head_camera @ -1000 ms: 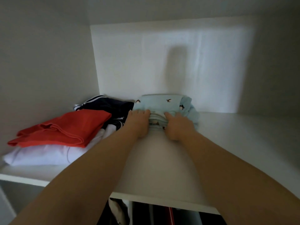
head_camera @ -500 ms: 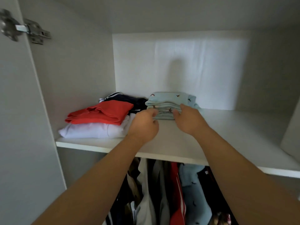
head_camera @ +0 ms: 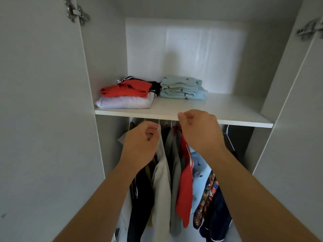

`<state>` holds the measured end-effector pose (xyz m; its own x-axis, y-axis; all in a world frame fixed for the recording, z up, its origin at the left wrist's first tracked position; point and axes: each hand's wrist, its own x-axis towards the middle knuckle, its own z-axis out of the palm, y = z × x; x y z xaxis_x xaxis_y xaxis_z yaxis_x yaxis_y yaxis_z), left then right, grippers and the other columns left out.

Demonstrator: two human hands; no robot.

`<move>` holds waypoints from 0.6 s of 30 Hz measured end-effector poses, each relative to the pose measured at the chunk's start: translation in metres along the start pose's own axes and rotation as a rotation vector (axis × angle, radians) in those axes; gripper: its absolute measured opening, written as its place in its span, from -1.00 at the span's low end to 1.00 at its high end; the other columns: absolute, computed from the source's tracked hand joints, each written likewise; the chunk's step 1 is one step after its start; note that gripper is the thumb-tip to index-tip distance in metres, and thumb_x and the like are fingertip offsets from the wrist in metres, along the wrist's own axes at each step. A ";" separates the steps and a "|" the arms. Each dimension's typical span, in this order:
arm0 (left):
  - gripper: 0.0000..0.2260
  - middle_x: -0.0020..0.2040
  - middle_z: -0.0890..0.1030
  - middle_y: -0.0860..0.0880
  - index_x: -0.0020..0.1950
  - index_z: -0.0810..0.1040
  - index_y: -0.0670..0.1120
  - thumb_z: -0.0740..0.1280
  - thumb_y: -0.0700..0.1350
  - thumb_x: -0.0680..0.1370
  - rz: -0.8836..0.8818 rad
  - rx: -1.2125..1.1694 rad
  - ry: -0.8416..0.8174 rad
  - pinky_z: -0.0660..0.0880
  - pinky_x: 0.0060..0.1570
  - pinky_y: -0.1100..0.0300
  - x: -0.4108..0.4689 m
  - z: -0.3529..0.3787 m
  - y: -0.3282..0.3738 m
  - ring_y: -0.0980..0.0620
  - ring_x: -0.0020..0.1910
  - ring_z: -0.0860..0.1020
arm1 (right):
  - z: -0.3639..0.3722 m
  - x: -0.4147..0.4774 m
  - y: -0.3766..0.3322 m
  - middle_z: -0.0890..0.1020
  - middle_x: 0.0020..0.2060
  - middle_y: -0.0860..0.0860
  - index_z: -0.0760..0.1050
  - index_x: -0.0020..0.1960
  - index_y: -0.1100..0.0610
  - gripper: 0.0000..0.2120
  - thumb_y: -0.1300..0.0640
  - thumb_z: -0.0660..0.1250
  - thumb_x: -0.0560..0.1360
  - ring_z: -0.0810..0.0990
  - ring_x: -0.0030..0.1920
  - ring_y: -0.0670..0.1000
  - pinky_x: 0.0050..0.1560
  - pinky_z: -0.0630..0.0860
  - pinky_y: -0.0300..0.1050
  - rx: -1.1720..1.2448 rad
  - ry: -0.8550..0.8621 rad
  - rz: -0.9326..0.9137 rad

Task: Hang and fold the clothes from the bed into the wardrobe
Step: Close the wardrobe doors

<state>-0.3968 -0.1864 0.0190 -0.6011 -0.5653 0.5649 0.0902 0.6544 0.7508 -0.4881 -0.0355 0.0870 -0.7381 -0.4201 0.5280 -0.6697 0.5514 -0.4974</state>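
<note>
A folded light blue garment point(head_camera: 181, 88) with small dark prints lies on the white wardrobe shelf point(head_camera: 227, 110), toward the back. Beside it on the left is a stack: a red folded piece point(head_camera: 125, 89) on a white one point(head_camera: 122, 103), with a navy striped item point(head_camera: 155, 86) behind. My left hand point(head_camera: 141, 144) hovers in front of and below the shelf edge, fingers loosely curled, holding nothing. My right hand point(head_camera: 199, 131) floats at the shelf's front edge, also loosely curled and empty. Neither hand touches the clothes.
Under the shelf hang several garments: a cream one point(head_camera: 162, 180), a red one point(head_camera: 185, 180), a light blue one point(head_camera: 199, 172) and dark ones. The left door point(head_camera: 43, 119) and the right door point(head_camera: 297, 137) stand open on either side.
Both hands have let go of the light blue garment and drawn back off the shelf toward me. The view has pulled back, so the hanging clothes and doors now show.
</note>
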 end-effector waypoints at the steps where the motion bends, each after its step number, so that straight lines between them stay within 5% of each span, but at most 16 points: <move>1: -0.89 -0.17 0.63 0.22 0.06 0.62 0.06 0.39 -0.13 0.59 0.002 0.001 0.006 0.43 -0.18 0.54 -0.010 -0.004 0.005 0.35 -0.16 0.58 | -0.004 -0.010 -0.003 0.72 -0.09 -0.02 0.65 0.01 0.02 -0.61 -0.18 0.13 0.65 0.64 -0.01 0.10 0.07 0.59 0.04 -0.030 -0.012 -0.006; 11: -0.90 -0.14 0.63 0.25 0.10 0.61 0.10 0.32 -0.01 0.63 -0.008 0.145 0.150 0.47 -0.11 0.50 -0.102 -0.058 0.060 0.32 -0.10 0.59 | -0.037 -0.098 -0.026 0.70 -0.05 0.00 0.61 0.06 0.02 -0.63 -0.15 0.11 0.67 0.63 0.04 0.12 0.11 0.56 0.08 -0.020 -0.173 -0.164; 15: -0.93 -0.13 0.63 0.24 0.04 0.56 0.17 0.30 0.01 0.64 -0.049 0.187 0.240 0.46 -0.15 0.50 -0.136 -0.077 0.076 0.33 -0.08 0.58 | -0.045 -0.129 -0.037 0.64 -0.22 -0.05 0.57 -0.03 -0.01 -0.68 -0.12 0.11 0.65 0.61 -0.16 0.06 -0.09 0.56 0.05 0.039 -0.216 -0.234; 18: -0.84 0.03 0.64 0.18 0.17 0.58 0.08 0.27 0.05 0.65 -0.093 0.257 0.323 0.52 0.04 0.32 -0.154 -0.092 0.079 0.26 0.01 0.58 | -0.044 -0.145 -0.042 0.61 -0.23 -0.04 0.56 -0.04 0.01 -0.64 -0.13 0.08 0.68 0.56 -0.19 0.04 -0.15 0.49 -0.06 0.039 -0.239 -0.275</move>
<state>-0.2242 -0.0935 0.0231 -0.3138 -0.7294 0.6079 -0.1783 0.6741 0.7168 -0.3489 0.0343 0.0615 -0.5253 -0.7079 0.4721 -0.8449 0.3685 -0.3876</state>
